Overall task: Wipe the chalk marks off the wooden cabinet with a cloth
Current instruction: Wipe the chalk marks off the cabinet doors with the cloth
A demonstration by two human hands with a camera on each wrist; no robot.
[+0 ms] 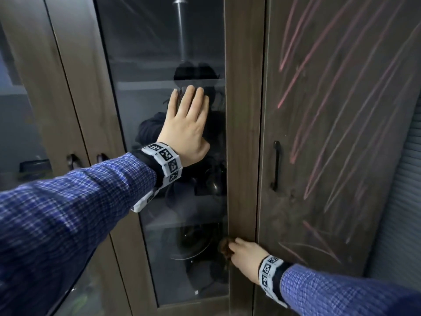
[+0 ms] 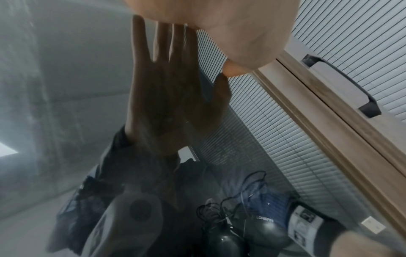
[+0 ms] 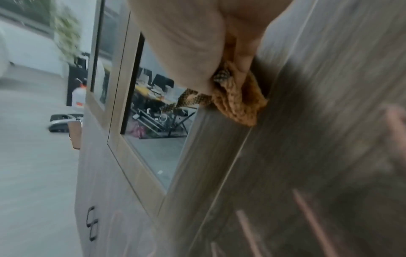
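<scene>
Pink chalk marks [image 1: 337, 92] streak the solid wooden cabinet door [image 1: 319, 201] on the right; blurred strokes [image 3: 307, 208] also show in the right wrist view. My left hand [image 1: 188, 124] lies flat, fingers straight, against the glass pane [image 1: 159, 53] of the middle door, and the glass mirrors it in the left wrist view [image 2: 171, 87]. Lower down, my right hand [image 1: 242, 254] grips a bunched orange-brown cloth [image 1: 224, 246] and presses it on the wooden frame strip [image 1: 243, 133] between glass and solid door. Up close the cloth [image 3: 239, 104] is a woven mesh.
A black handle [image 1: 276, 165] is mounted on the chalked door's left edge. Two more handles [image 1: 73, 160] sit on the glass doors to the left. Slatted blinds [image 1: 401, 224] hang at the far right. Dark round objects and cables [image 2: 252, 226] lie behind the glass.
</scene>
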